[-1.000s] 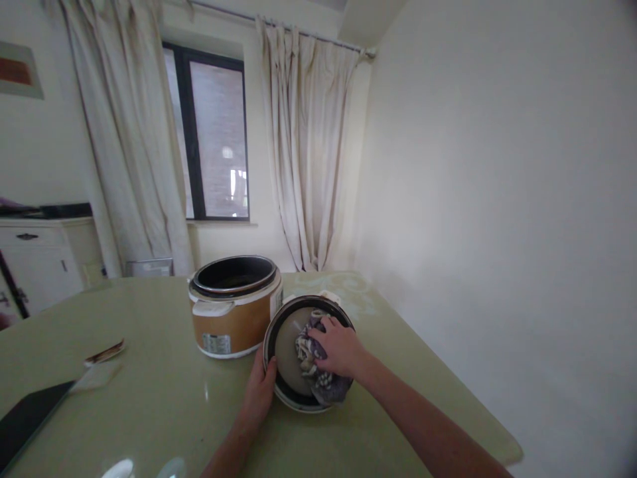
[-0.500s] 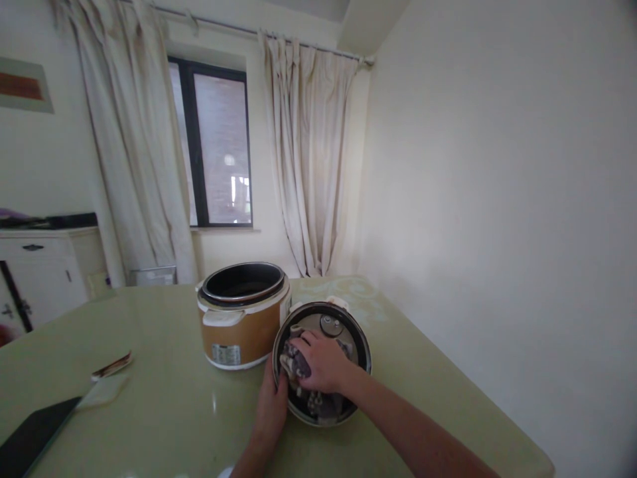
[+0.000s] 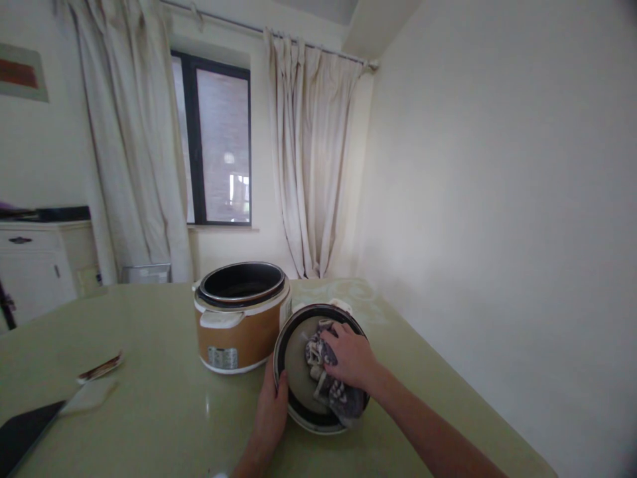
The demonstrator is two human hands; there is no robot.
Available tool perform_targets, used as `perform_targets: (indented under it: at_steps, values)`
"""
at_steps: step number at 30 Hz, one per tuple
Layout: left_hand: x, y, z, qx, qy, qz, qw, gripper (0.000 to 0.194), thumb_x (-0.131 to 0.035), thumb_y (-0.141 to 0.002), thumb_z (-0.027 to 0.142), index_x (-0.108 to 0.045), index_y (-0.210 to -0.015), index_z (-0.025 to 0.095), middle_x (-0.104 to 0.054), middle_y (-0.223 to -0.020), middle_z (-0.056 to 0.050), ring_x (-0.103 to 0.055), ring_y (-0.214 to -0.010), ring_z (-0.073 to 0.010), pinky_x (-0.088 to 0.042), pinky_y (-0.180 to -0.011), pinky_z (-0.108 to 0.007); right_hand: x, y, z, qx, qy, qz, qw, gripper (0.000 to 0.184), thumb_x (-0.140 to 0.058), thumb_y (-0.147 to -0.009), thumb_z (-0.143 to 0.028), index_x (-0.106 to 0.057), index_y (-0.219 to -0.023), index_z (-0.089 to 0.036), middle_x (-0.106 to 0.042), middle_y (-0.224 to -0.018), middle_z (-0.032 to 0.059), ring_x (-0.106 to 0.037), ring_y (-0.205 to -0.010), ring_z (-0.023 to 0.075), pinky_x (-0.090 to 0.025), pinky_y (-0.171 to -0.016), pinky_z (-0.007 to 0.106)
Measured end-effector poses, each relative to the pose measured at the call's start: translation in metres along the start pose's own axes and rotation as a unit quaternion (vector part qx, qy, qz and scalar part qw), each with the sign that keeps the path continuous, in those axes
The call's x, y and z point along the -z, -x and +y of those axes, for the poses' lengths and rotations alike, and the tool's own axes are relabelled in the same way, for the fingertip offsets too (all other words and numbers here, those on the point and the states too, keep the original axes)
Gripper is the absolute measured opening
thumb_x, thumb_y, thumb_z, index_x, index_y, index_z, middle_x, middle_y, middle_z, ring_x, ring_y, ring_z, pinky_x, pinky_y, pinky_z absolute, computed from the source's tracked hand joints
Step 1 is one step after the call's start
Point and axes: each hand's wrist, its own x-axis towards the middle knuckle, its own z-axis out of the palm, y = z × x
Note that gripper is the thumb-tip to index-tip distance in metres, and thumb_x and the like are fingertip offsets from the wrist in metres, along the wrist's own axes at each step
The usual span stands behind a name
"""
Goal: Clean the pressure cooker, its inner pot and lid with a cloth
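A round cooker lid (image 3: 294, 352) lies upturned on the green table, its grey inner plate facing up. My right hand (image 3: 351, 357) presses a crumpled grey patterned cloth (image 3: 334, 393) against the right half of that plate, fingers curled over the cloth. My left hand (image 3: 273, 410) grips the lid's left rim, thumb on the edge. Just left of the lid stands the orange and white cooker body (image 3: 239, 317), open, with its dark inner pot showing.
The pale green table (image 3: 149, 411) runs to the white wall on the right. A small flat card (image 3: 99, 367) and a dark tablet (image 3: 22, 441) lie at its left. A white cabinet (image 3: 34, 265), a curtained window (image 3: 219, 143) stand behind.
My right hand has slid the cloth from the lid's left side across to its right, uncovering the grey plate. The left hand stays on the rim.
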Motion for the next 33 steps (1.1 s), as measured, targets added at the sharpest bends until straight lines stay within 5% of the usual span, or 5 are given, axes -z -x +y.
perform_targets:
  at_steps: [4, 11, 22, 30, 33]
  values:
    - [-0.001, -0.001, -0.005, 0.002, -0.007, 0.006, 1.0, 0.057, -0.04, -0.103, 0.04, -0.047, -0.155, 0.016, -0.055, -0.158, -0.015, -0.044, -0.153, -0.0279, -0.031, -0.13, -0.048, -0.004, -0.02, -0.018, -0.024, -0.008, 0.032, 0.999, 0.056, -0.068, -0.085, -0.05, -0.063, -0.137, -0.029, -0.057, -0.142, 0.0141, -0.053, -0.13, 0.0364, -0.056, -0.094, 0.047]
    - [0.001, 0.001, -0.003, 0.009, -0.037, -0.003, 0.999, 0.056, -0.036, -0.104, 0.039, -0.046, -0.154, 0.016, -0.056, -0.158, -0.014, -0.046, -0.152, -0.0251, -0.033, -0.129, -0.043, -0.011, -0.04, -0.049, 0.047, -0.048, 0.035, 0.997, 0.055, -0.072, -0.081, -0.052, -0.066, -0.128, -0.024, -0.061, -0.137, 0.0134, -0.054, -0.126, 0.0353, -0.055, -0.097, 0.048]
    - [0.007, 0.002, 0.002, 0.001, -0.035, -0.001, 0.999, 0.06, -0.04, -0.102, 0.037, -0.041, -0.159, 0.018, -0.059, -0.154, -0.013, -0.05, -0.149, -0.0258, -0.037, -0.127, -0.044, -0.027, -0.003, -0.051, 0.098, -0.044, 0.008, 0.994, 0.056, -0.075, -0.078, -0.056, -0.069, -0.124, -0.026, -0.06, -0.134, 0.0151, -0.054, -0.124, 0.0392, -0.057, -0.092, 0.055]
    - [0.007, 0.002, 0.004, 0.02, -0.036, 0.001, 0.999, 0.062, -0.039, -0.104, 0.044, -0.041, -0.159, 0.017, -0.059, -0.152, -0.016, -0.054, -0.145, -0.0287, -0.036, -0.127, -0.05, -0.025, 0.021, -0.025, -0.016, -0.06, 0.016, 0.998, 0.057, -0.073, -0.081, -0.059, -0.065, -0.129, -0.028, -0.056, -0.141, 0.0154, -0.053, -0.13, 0.0392, -0.056, -0.093, 0.054]
    - [0.008, 0.002, 0.004, 0.019, -0.038, 0.004, 0.999, 0.061, -0.039, -0.104, 0.046, -0.043, -0.158, 0.017, -0.059, -0.152, -0.016, -0.053, -0.146, -0.0293, -0.036, -0.127, -0.05, -0.026, 0.028, -0.022, -0.02, -0.093, 0.021, 0.995, 0.083, -0.076, -0.072, -0.076, -0.06, -0.139, -0.03, -0.053, -0.145, 0.0163, -0.05, -0.133, 0.0428, -0.052, -0.1, 0.061]
